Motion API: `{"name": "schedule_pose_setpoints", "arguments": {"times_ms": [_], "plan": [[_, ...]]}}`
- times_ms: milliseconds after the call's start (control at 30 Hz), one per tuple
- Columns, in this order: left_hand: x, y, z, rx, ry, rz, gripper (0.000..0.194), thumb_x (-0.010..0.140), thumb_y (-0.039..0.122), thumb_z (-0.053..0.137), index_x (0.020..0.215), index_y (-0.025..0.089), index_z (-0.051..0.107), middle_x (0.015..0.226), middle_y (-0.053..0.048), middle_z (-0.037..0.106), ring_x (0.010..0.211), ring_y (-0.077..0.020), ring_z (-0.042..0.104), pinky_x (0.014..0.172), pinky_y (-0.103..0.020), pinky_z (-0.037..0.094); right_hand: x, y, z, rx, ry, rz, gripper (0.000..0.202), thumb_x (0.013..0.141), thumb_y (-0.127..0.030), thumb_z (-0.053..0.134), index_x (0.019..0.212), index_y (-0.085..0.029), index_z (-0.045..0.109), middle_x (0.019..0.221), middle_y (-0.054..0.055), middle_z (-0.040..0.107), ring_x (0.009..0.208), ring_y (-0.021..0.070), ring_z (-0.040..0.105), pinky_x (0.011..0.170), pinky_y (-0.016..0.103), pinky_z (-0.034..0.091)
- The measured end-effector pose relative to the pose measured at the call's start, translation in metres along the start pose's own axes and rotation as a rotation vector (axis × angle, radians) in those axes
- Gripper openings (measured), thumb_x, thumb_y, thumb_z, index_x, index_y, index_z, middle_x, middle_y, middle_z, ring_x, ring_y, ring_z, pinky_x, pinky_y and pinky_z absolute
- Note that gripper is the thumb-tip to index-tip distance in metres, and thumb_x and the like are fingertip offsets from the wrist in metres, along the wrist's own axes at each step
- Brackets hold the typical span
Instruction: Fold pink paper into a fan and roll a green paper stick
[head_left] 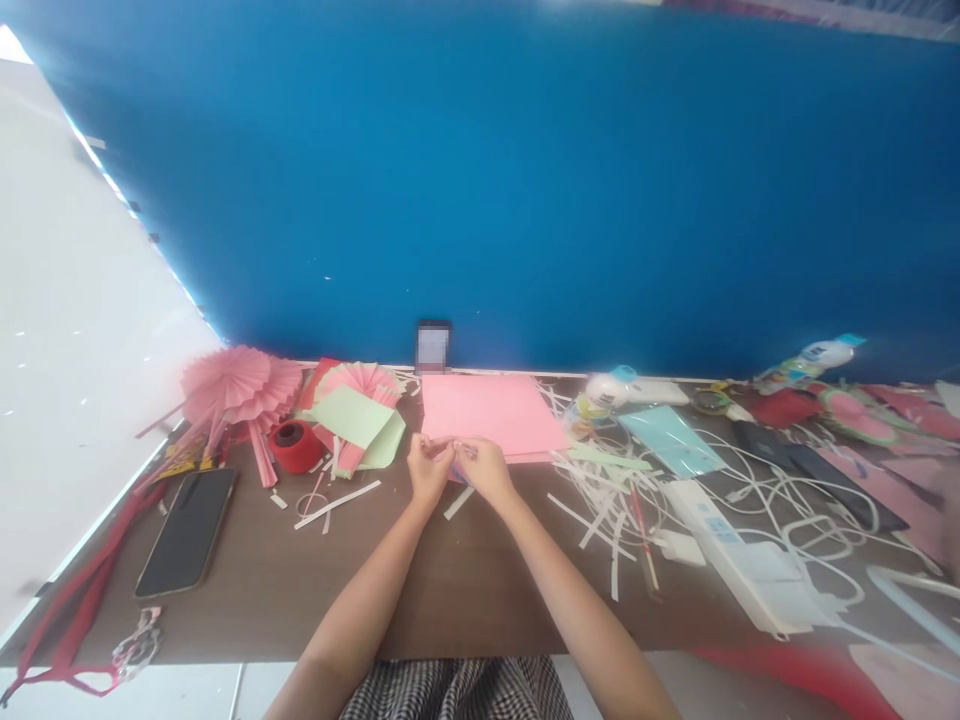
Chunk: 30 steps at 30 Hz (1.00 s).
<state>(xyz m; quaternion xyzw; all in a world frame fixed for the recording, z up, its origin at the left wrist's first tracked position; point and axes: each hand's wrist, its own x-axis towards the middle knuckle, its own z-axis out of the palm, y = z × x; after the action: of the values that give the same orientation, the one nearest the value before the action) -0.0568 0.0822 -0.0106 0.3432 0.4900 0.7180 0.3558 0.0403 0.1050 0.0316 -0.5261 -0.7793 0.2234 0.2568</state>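
Observation:
My left hand [430,468] and my right hand [484,466] meet at the front edge of a stack of pink paper sheets [495,410]. The fingers of both are closed in a pinch, the fingertips nearly touching. Between them shows a narrow bit of pink paper [441,448], mostly hidden by the fingers. Just below the hands lies a short white paper strip [458,503]. Left of my left hand are green paper sheets [356,418], overlapping a pleated pink paper fan [367,378].
Leftward lie a red tape roll [295,446], large pink pleated rosettes [238,390] and a black phone [187,530]. To the right are tangled paper strips [600,490], a white glue bottle [606,392], a blue packet [673,440], a power strip [724,550] and cables. A blue partition [480,180] stands behind.

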Motion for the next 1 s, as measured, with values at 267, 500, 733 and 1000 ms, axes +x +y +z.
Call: {"name": "schedule_pose_setpoints", "arguments": {"times_ms": [267,500,733,1000], "plan": [[0.005,0.002,-0.001,-0.05,0.003,0.01,0.034,0.065,0.022,0.062,0.071,0.022,0.028,0.075,-0.003,0.065,0.081,-0.0185,0.063,0.077,-0.035,0.047,-0.004,0.003,0.001,-0.092,0.109,0.054,0.038,0.073,-0.02,0.046,0.11,-0.01,0.053,0.094,0.012,0.061,0.089,0.0198,0.056,0.077,0.029,0.043],[0.007,0.001,-0.003,-0.064,-0.059,0.009,0.027,0.066,0.024,0.061,0.066,0.02,0.035,0.079,-0.005,0.065,0.083,-0.0182,0.062,0.078,-0.035,0.047,-0.011,0.002,-0.011,-0.191,0.065,-0.07,0.028,0.082,-0.024,0.041,0.105,-0.022,0.056,0.098,0.005,0.062,0.087,0.0169,0.057,0.075,0.028,0.043],[0.01,0.004,-0.005,-0.216,-0.123,-0.154,0.016,0.064,0.024,0.064,0.072,0.015,0.054,0.107,-0.011,0.06,0.096,-0.0207,0.057,0.085,-0.036,0.044,-0.012,0.002,-0.017,-0.186,0.064,-0.175,0.026,0.085,-0.026,0.038,0.097,-0.024,0.06,0.091,0.003,0.064,0.081,0.0148,0.058,0.071,0.024,0.043],[0.009,-0.001,-0.005,-0.224,-0.229,-0.214,0.027,0.063,0.024,0.065,0.089,0.016,0.066,0.116,-0.011,0.055,0.112,-0.0248,0.047,0.095,-0.039,0.037,-0.012,0.005,-0.016,-0.082,0.078,-0.173,0.026,0.085,-0.026,0.038,0.099,-0.024,0.06,0.094,0.003,0.063,0.085,0.0146,0.057,0.076,0.026,0.043]]}}
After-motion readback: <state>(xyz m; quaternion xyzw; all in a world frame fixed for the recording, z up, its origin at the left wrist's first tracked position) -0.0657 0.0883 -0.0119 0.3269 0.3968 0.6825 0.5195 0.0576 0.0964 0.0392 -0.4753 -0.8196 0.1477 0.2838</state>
